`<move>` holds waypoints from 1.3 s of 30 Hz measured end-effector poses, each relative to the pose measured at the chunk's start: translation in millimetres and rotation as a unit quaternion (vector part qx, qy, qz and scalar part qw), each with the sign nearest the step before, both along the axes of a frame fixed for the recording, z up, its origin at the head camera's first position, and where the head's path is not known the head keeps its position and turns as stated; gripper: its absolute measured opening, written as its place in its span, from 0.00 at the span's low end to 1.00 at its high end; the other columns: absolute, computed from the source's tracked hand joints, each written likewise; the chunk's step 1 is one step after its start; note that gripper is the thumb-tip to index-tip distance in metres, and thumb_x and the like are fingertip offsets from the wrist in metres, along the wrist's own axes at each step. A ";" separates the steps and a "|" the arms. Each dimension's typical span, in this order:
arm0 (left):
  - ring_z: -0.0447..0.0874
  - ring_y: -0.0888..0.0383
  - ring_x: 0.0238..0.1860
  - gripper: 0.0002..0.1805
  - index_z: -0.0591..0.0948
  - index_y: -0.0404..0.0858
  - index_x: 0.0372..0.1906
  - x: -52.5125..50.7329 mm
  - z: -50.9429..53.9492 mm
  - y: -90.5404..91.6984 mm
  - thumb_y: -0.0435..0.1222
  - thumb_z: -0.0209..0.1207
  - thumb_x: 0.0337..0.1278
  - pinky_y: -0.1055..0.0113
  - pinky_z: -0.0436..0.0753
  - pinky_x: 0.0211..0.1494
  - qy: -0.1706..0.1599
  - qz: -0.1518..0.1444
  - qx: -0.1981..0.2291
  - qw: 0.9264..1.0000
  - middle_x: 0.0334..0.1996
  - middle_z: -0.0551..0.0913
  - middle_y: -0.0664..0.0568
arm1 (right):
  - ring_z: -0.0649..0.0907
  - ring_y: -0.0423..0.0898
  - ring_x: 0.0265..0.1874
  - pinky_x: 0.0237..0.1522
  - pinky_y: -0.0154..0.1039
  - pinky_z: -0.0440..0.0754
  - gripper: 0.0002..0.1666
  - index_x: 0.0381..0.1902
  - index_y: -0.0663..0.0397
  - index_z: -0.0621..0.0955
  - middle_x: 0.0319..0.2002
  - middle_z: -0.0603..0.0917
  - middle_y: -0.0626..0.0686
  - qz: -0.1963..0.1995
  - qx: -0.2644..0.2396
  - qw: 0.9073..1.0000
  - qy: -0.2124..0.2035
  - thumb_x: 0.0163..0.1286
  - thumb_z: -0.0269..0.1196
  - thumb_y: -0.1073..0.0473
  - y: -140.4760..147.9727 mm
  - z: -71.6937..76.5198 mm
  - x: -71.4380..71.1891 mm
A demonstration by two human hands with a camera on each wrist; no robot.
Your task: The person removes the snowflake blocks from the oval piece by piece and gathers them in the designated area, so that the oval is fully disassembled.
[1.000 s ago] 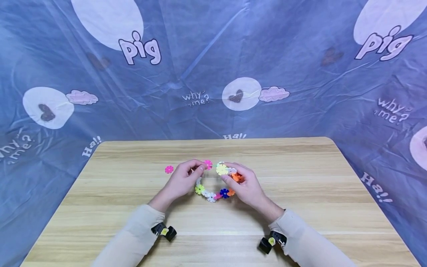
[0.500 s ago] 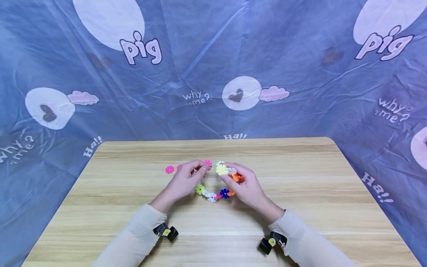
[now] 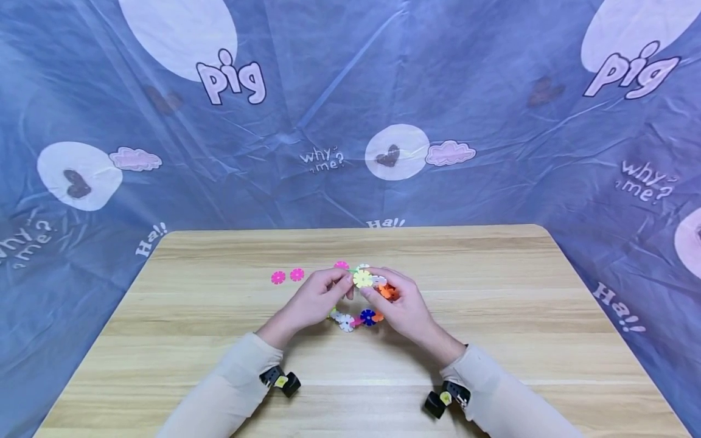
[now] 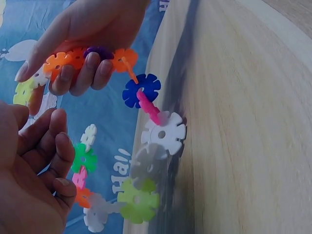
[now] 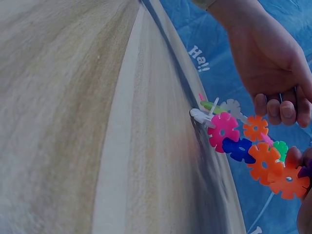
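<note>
A chain of slotted plastic snowflake discs [image 3: 368, 317] in many colours curves in a loop between the two hands. My right hand [image 3: 402, 304] grips its right side; in the left wrist view its fingers curl round orange discs [image 4: 75, 57] and a purple disc [image 4: 99, 52]. A pale yellow disc [image 3: 362, 279] shows at the right fingertips. My left hand [image 3: 313, 298] has curled fingers, its thumb and index tips together beside that yellow disc, apparently pinching the chain, though the contact is hidden. A pink disc [image 3: 341, 266] of the chain shows behind the left fingers.
Two loose pink discs, a left one [image 3: 278, 277] and a right one [image 3: 297, 275], lie on the wooden table [image 3: 164, 340] left of the hands. A blue printed cloth [image 3: 328, 91] hangs behind the table. Each wrist wears a small black camera, such as the left camera [image 3: 291, 384].
My left hand has shifted right, up to the yellow disc, uncovering the second loose pink disc and covering part of the chain's left side. My right hand has stayed nearly still.
</note>
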State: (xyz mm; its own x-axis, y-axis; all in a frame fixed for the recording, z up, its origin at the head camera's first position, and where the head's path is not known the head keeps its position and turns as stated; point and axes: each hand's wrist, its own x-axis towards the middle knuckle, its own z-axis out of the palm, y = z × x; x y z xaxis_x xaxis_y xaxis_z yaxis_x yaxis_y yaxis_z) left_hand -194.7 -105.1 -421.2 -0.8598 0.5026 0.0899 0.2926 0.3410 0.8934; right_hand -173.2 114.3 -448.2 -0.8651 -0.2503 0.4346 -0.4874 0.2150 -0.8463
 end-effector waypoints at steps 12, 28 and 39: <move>0.74 0.59 0.30 0.11 0.87 0.37 0.42 -3.2 -1.0 4.1 0.33 0.55 0.81 0.71 0.77 0.35 -0.012 0.000 -0.002 1.000 0.36 0.87 0.46 | 0.87 0.39 0.48 0.50 0.33 0.89 0.20 0.62 0.57 0.86 0.56 0.90 0.60 0.002 0.007 1.000 -0.012 0.74 0.70 0.65 -0.9 0.8 0.0; 0.77 0.59 0.32 0.11 0.87 0.36 0.43 -4.4 3.4 8.3 0.33 0.54 0.78 0.69 0.80 0.38 0.003 -0.003 -0.007 1.000 0.34 0.85 0.48 | 0.87 0.39 0.49 0.51 0.33 0.89 0.22 0.63 0.57 0.86 0.56 0.90 0.60 -0.001 0.023 1.000 0.009 0.72 0.71 0.66 -2.2 1.4 -1.0; 0.75 0.60 0.31 0.11 0.87 0.35 0.44 -1.0 4.5 7.1 0.32 0.55 0.79 0.70 0.78 0.37 -0.014 0.011 0.015 1.000 0.36 0.87 0.43 | 0.87 0.39 0.48 0.49 0.33 0.89 0.22 0.63 0.56 0.86 0.55 0.90 0.59 -0.005 0.019 1.000 0.005 0.73 0.71 0.65 -2.6 2.8 0.9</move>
State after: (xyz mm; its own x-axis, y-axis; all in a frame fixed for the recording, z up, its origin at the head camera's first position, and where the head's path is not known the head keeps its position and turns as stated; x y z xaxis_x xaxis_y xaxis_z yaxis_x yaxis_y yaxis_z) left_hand -195.7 -98.0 -416.7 -0.8731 0.4809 0.0809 0.2602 0.3192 0.9113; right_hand -172.3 111.7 -445.4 -0.8632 -0.2576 0.4342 -0.4939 0.2526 -0.8320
